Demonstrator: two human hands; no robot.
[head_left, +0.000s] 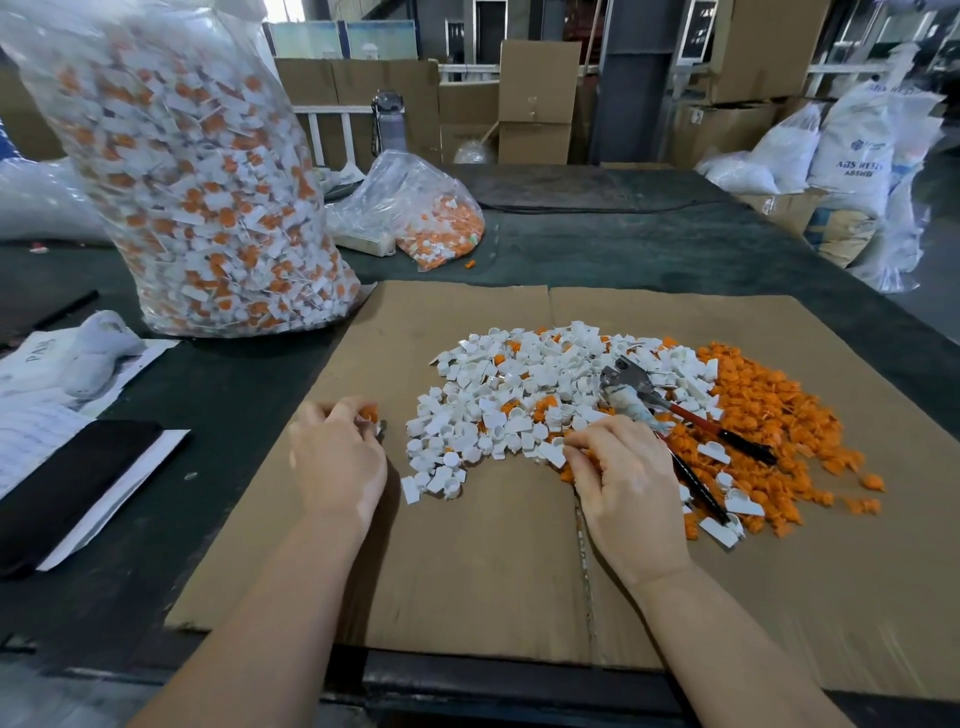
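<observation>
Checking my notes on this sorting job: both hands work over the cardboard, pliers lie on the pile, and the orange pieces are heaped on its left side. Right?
No: the head view shows the orange pieces heaped on its right side, white pieces on the left. The left hand and right hand over the cardboard and the pliers on the pile stand.
</observation>
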